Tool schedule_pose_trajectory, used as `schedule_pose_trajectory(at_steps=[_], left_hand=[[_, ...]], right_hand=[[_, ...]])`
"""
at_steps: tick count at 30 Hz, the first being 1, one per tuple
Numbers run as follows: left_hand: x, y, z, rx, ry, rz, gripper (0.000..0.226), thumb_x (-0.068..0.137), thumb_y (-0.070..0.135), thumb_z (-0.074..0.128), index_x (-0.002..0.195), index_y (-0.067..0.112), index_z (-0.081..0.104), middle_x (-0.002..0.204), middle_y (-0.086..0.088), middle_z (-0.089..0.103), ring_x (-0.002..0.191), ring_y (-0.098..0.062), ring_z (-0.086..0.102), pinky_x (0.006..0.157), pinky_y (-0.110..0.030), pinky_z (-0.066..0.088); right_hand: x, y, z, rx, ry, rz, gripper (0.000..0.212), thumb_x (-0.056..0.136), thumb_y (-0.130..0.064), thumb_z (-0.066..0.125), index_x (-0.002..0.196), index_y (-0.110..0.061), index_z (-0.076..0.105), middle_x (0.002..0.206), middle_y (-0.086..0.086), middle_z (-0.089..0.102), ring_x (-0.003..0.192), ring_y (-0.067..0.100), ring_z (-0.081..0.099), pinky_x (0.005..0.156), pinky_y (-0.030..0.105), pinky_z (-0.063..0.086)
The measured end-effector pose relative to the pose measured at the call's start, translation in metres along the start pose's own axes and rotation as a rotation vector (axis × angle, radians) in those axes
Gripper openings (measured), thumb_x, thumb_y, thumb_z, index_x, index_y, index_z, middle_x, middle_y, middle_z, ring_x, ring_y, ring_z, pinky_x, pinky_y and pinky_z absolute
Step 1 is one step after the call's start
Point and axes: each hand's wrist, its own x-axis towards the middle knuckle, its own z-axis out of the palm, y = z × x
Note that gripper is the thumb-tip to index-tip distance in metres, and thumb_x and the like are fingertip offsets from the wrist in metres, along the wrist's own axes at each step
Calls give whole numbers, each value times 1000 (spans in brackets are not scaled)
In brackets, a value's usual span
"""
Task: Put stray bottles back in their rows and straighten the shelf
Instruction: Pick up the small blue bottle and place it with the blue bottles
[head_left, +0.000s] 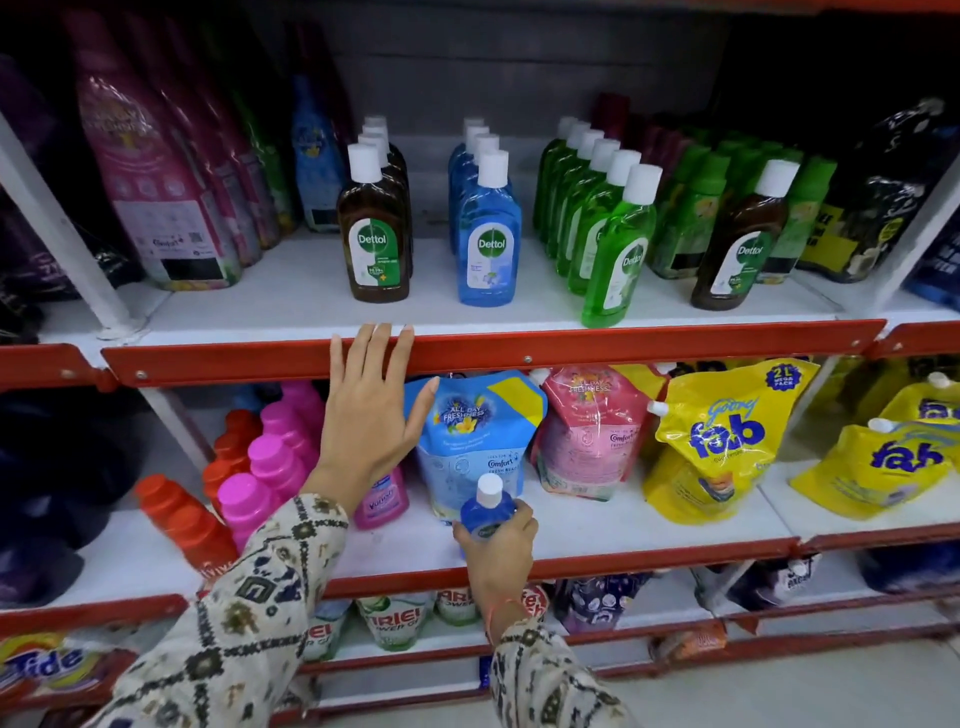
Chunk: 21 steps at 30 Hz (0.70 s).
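Note:
My right hand (496, 545) grips a blue Dettol bottle (487, 512) with a white cap, low in front of the middle shelf. My left hand (369, 415) is spread open, its fingertips resting on the red lip of the upper shelf (571, 348). On that shelf stand three rows of Dettol bottles: a brown row (376, 228), a blue row (488, 228) and a green row (602, 223). One stray brown Dettol bottle (743, 239) stands alone at the right, in front of darker green bottles (696, 208).
Pink and purple refill pouches (156, 171) lean at the upper left. On the middle shelf are orange and pink bottles (249, 467), blue and pink Comfort pouches (478, 436) and yellow Fab pouches (722, 436). Ariel and Tide packs (395, 618) sit below.

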Motion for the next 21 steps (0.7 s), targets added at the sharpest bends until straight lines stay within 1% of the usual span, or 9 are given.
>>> schedule_pose_trajectory(at_steps=[3,6,10,12,14,17,18,19,21], left_hand=[[1,-4,2,-19,17,9,55,97,40,35,141,9,39,141,-19,48,137,-34,36,119,-55,16],[1,-6,2,-30,23,10,52,97,36,35,141,9,39,141,-18,48,137,-34,37,119,-55,17],[2,-3,0,-61,36,-4,51,97,38,35,139,10,42,141,-16,49,137,-32,37,119,-54,18],[1,-3,-2,-84,37,-12,52,98,40,33,140,11,43,142,-13,50,138,-30,37,119,-53,18],[1,-4,-4,-102,32,-11,52,98,41,32,140,12,43,141,-12,50,138,-28,37,119,-52,19],[3,-3,-7,-122,36,-17,50,97,37,30,137,11,46,139,-12,53,137,-28,39,120,-51,19],[3,-3,-8,-127,38,-21,50,97,35,29,136,11,47,138,-12,53,136,-27,40,119,-51,20],[3,-2,-8,-132,39,-25,49,97,34,28,136,10,48,137,-12,54,135,-27,41,119,-51,21],[4,-2,-8,-134,45,-30,49,96,32,29,134,10,50,135,-12,56,133,-28,43,118,-52,23]], right_hand=[[1,-3,-2,-13,48,-42,80,63,-26,87,129,-4,48,121,13,56,110,34,60,84,35,48],[-1,-10,-15,17,83,-139,78,60,-29,88,127,-7,54,117,10,60,108,30,61,83,36,49],[0,-32,-46,103,61,-283,83,55,-47,86,128,-20,56,110,-8,61,105,16,63,86,33,54],[0,-48,-65,160,56,-335,86,51,-55,83,127,-27,57,108,-13,61,103,12,65,87,32,56],[4,-66,-82,218,59,-381,85,48,-56,85,125,-29,58,109,-10,65,102,13,67,89,34,57],[14,-97,-104,298,42,-450,86,50,-50,89,126,-22,60,115,-1,70,107,18,68,93,40,56],[17,-109,-111,310,54,-477,86,50,-51,89,126,-24,60,115,-2,70,106,15,68,93,37,56],[19,-122,-119,318,82,-510,84,49,-53,88,124,-26,62,112,-6,71,104,7,68,91,29,57],[25,-149,-132,336,157,-586,82,47,-59,85,120,-28,64,104,-15,69,93,-8,66,80,6,51]])
